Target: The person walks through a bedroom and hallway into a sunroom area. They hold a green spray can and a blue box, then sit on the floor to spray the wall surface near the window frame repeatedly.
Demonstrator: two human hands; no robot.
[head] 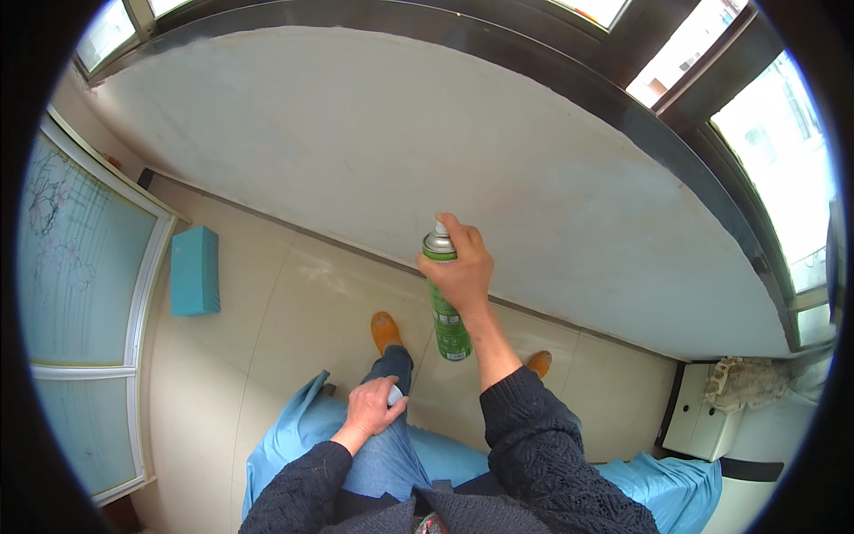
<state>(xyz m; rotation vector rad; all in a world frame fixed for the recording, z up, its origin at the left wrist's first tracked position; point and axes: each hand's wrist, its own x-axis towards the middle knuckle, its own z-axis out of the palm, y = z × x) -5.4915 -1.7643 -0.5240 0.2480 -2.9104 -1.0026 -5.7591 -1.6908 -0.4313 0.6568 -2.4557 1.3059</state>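
Observation:
My right hand (464, 263) is wrapped around a green aerosol spray can (448, 327), held upright out in front of me. Its index finger rests on the white spray nozzle (441, 228) above the silver collar. Small print shows on the can's side. Over my left thigh, my left hand (373, 406) holds a white cap (395, 395), mostly covered by the fingers. Beyond the can stands a pale, slightly stained wall (373, 140).
A turquoise box (193, 270) sits on the tiled floor (267, 334) by a glass-panelled sliding door (87, 267). Dark window frames (520, 40) run above the wall. Blue cloth (667, 487) lies around my seat. A small white cabinet (700, 414) is at right.

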